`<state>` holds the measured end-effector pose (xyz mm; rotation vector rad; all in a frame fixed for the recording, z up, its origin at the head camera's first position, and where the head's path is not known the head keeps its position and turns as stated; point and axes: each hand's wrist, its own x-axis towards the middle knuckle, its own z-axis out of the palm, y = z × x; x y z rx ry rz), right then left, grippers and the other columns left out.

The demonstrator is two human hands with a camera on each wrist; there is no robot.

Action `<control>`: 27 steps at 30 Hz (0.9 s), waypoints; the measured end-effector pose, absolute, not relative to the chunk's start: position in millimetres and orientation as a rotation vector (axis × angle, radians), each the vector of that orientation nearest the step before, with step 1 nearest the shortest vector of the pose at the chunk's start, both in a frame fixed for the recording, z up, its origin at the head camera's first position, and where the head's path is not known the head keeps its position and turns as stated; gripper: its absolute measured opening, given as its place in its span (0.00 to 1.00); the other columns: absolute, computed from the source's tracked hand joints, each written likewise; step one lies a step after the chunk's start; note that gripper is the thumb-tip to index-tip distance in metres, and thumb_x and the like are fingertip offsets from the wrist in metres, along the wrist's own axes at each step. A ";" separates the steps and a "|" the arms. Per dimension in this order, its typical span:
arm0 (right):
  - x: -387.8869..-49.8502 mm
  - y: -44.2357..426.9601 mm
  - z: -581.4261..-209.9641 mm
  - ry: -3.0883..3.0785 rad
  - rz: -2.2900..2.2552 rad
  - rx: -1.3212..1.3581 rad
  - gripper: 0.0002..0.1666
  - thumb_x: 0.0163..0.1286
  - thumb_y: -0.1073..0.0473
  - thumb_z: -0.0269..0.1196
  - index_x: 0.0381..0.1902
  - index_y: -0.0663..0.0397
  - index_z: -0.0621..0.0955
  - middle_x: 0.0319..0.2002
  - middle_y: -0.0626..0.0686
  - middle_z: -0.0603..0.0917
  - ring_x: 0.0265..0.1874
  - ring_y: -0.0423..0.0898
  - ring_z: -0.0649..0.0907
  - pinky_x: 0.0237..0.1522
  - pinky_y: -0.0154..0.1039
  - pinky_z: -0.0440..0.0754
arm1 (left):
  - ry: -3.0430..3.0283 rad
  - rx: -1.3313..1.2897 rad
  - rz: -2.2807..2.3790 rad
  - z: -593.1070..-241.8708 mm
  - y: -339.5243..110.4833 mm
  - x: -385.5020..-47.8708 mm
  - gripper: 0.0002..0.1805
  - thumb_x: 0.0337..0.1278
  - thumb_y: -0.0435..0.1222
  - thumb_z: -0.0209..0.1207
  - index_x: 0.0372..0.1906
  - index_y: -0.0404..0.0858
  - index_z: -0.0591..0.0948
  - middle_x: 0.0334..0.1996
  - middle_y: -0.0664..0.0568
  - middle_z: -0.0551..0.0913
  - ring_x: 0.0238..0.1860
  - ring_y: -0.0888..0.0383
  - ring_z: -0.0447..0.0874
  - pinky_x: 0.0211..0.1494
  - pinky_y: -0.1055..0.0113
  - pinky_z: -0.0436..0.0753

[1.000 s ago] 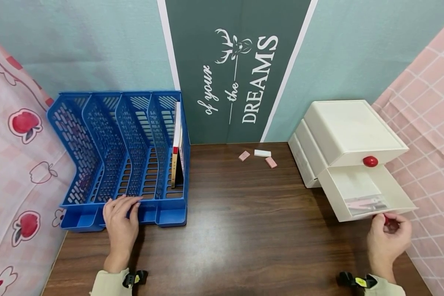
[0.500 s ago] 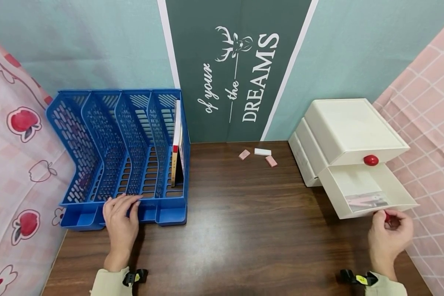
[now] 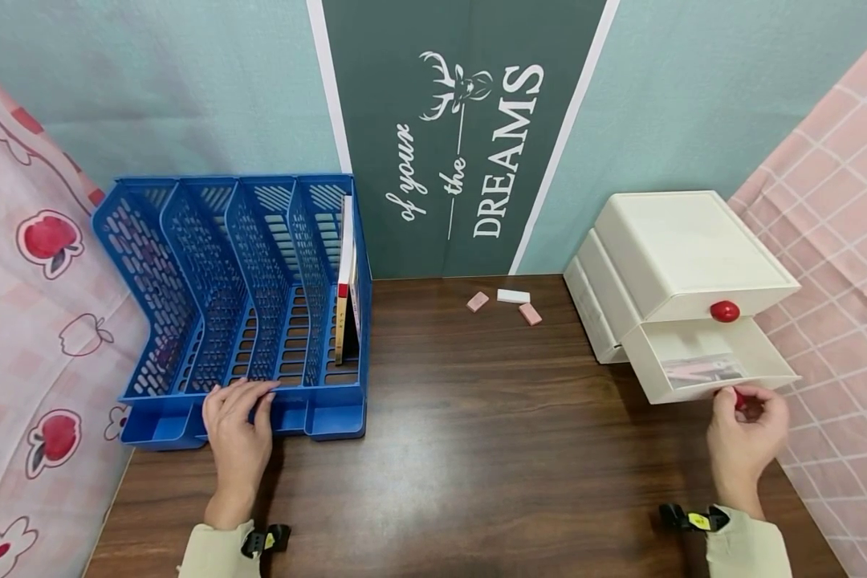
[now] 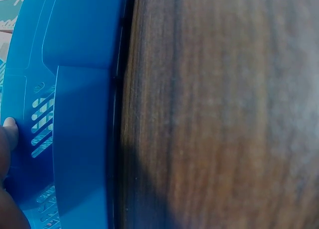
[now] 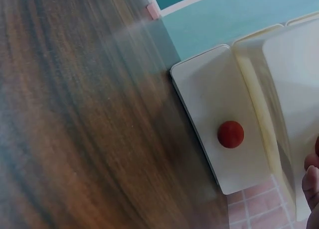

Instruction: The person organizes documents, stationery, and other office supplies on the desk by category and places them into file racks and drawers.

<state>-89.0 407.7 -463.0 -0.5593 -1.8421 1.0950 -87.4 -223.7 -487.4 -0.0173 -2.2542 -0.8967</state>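
Note:
My right hand (image 3: 747, 437) pinches the red knob (image 3: 740, 399) of a pulled-out drawer (image 3: 773, 353) in the white drawer unit (image 3: 715, 241). A clear packet with something pink (image 3: 701, 369) lies inside that drawer. In the right wrist view, my right fingers (image 5: 311, 181) show at the edge beside the knob, and a lower drawer front with its own red knob (image 5: 231, 134) stands closed. My left hand (image 3: 238, 437) grips the front rim of the blue file rack (image 3: 335, 413). One fingertip (image 4: 10, 124) lies against the rack's front in the left wrist view; the other fingertips are partly hidden.
Two small pink blocks (image 3: 478, 302) and a white block (image 3: 513, 296), eraser-like, lie near the back edge of the wooden table (image 3: 433, 417). Thin books (image 3: 345, 289) stand in the rack's rightmost slot. Fabric-covered walls (image 3: 838, 241) enclose the back and sides.
My right hand has moved back and slightly left with the knob, and the drawer has slid partway in, its packet moving along. My left hand has stayed on the rack.

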 end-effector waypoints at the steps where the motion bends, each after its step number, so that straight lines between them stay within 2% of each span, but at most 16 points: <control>1: -90.5 405.4 -460.4 -1.847 1.098 -0.560 0.03 0.64 0.68 0.60 0.32 0.57 0.80 0.28 0.38 0.73 0.22 0.31 0.71 0.27 0.21 0.67 | -2.243 -0.017 -0.901 -488.0 -223.5 -87.7 0.11 0.53 0.19 0.67 0.38 0.33 0.89 0.39 0.37 0.89 0.54 0.36 0.77 0.71 0.42 0.57; 6: -97.3 389.5 -443.0 -1.869 1.138 -0.542 0.07 0.65 0.69 0.59 0.31 0.52 0.79 0.27 0.40 0.73 0.22 0.30 0.71 0.27 0.19 0.67 | -2.222 -0.012 -0.905 -490.1 -223.3 -88.6 0.12 0.51 0.18 0.68 0.38 0.33 0.89 0.39 0.37 0.89 0.55 0.36 0.78 0.71 0.42 0.57; 18: -118.8 380.3 -433.1 -1.981 1.184 -0.498 0.02 0.69 0.68 0.61 0.38 0.57 0.80 0.31 0.38 0.74 0.25 0.30 0.73 0.30 0.19 0.69 | -2.220 -0.014 -0.904 -488.6 -223.4 -88.0 0.11 0.51 0.18 0.68 0.38 0.33 0.89 0.39 0.36 0.89 0.54 0.36 0.78 0.71 0.42 0.57; 23: -134.7 400.5 -453.1 -2.005 1.170 -0.503 0.03 0.69 0.66 0.64 0.40 0.55 0.81 0.32 0.36 0.75 0.25 0.29 0.74 0.30 0.19 0.70 | -2.220 -0.016 -0.900 -489.5 -223.7 -88.4 0.12 0.51 0.17 0.68 0.38 0.33 0.89 0.39 0.36 0.89 0.54 0.36 0.78 0.71 0.41 0.57; 27: -143.9 407.0 -461.1 -2.023 1.157 -0.499 0.05 0.70 0.65 0.65 0.43 0.59 0.81 0.34 0.35 0.75 0.25 0.29 0.74 0.30 0.19 0.71 | -2.220 -0.017 -0.898 -491.0 -224.1 -88.5 0.12 0.50 0.17 0.68 0.38 0.32 0.89 0.39 0.36 0.89 0.54 0.35 0.78 0.70 0.40 0.58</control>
